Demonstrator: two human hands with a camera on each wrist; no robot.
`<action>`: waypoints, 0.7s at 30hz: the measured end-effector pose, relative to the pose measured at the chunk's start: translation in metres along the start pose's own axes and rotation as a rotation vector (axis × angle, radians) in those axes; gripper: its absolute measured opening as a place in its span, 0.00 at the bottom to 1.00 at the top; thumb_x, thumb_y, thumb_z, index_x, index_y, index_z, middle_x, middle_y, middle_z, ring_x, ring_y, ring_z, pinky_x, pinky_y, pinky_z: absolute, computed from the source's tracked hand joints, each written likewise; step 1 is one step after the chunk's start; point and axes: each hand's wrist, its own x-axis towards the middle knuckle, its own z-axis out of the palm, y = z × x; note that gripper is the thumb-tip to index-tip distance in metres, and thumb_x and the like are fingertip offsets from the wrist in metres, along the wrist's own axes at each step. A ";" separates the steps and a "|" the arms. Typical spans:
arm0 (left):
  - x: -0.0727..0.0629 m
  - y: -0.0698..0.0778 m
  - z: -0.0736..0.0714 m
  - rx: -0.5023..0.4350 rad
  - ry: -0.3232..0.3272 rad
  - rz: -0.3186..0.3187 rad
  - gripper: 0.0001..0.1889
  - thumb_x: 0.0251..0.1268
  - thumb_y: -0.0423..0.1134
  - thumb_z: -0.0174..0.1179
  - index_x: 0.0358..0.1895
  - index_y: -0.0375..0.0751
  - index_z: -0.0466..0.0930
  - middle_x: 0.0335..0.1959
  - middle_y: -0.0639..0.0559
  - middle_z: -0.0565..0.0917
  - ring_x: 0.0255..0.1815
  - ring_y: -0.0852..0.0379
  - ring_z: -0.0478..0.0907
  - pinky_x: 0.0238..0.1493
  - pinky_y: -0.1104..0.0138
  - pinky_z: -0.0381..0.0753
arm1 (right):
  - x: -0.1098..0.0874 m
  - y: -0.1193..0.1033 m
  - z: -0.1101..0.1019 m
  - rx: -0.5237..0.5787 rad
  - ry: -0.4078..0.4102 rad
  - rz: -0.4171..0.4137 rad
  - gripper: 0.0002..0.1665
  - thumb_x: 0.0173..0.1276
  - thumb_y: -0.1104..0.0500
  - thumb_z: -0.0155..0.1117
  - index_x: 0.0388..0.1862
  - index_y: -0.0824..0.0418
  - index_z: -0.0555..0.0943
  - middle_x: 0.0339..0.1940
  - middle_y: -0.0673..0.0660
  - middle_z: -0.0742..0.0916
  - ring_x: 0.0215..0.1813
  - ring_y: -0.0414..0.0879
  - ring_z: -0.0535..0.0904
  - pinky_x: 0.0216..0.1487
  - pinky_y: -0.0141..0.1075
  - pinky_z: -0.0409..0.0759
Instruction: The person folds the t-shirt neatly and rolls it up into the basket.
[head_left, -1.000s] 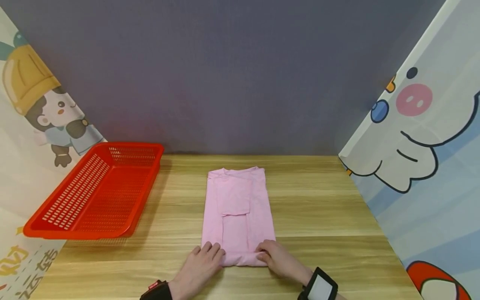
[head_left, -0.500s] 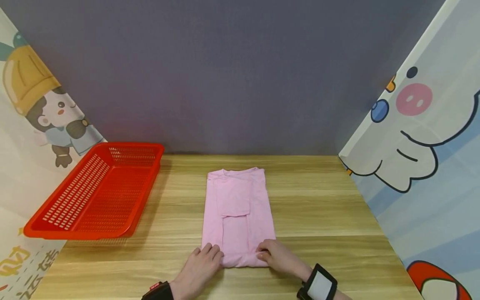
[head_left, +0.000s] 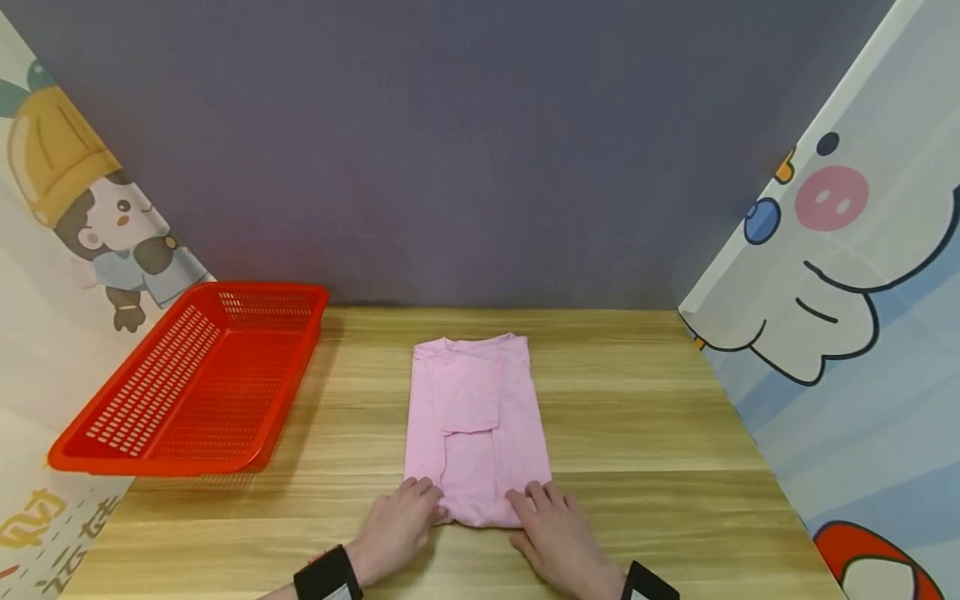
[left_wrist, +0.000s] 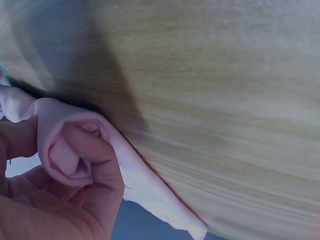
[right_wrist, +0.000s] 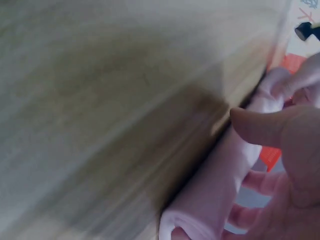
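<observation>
A pink shirt [head_left: 468, 400], folded into a long rectangle, lies flat in the middle of the table in the head view. Its near edge is turned into a thick roll, whose coiled end shows in the left wrist view. My left hand [head_left: 401, 521] grips that left end, a finger poked into the coil and the thumb against its outside. At the right end, my right hand [head_left: 558, 533] touches the roll [right_wrist: 212, 185] with its fingers over the far side. The right thumb [right_wrist: 255, 127] stands out, apart from the other fingers.
A red plastic basket [head_left: 258, 425] with slotted sides stands on the left of the wooden table [head_left: 630, 400]. A dark grey panel [head_left: 480, 150] rises behind the table, and printed cartoon sheets [head_left: 817, 333] flank both sides.
The right hand has loosened its pinch on the near edge, its fingers now spread forward over it and the thumb drawn out. The left hand has shifted slightly forward; the near edge looks more rolled.
</observation>
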 end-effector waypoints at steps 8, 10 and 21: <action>0.001 0.000 0.000 -0.020 0.022 -0.005 0.06 0.68 0.43 0.61 0.37 0.46 0.83 0.33 0.58 0.78 0.36 0.59 0.74 0.20 0.72 0.64 | 0.003 0.001 0.012 -0.042 0.154 -0.035 0.16 0.62 0.47 0.68 0.47 0.47 0.78 0.36 0.46 0.77 0.41 0.43 0.72 0.31 0.34 0.67; 0.001 0.000 0.002 -0.007 0.043 0.008 0.05 0.68 0.43 0.62 0.37 0.46 0.83 0.33 0.58 0.78 0.35 0.59 0.74 0.20 0.72 0.64 | 0.004 0.003 0.012 -0.023 0.158 -0.041 0.11 0.64 0.47 0.65 0.43 0.47 0.79 0.34 0.45 0.76 0.39 0.42 0.71 0.30 0.32 0.66; -0.006 -0.002 0.009 0.309 0.129 0.143 0.22 0.64 0.61 0.62 0.49 0.49 0.78 0.40 0.57 0.78 0.42 0.58 0.74 0.33 0.66 0.74 | 0.023 0.010 -0.005 0.208 -0.128 -0.038 0.06 0.71 0.53 0.62 0.40 0.51 0.84 0.32 0.45 0.78 0.34 0.42 0.68 0.31 0.31 0.65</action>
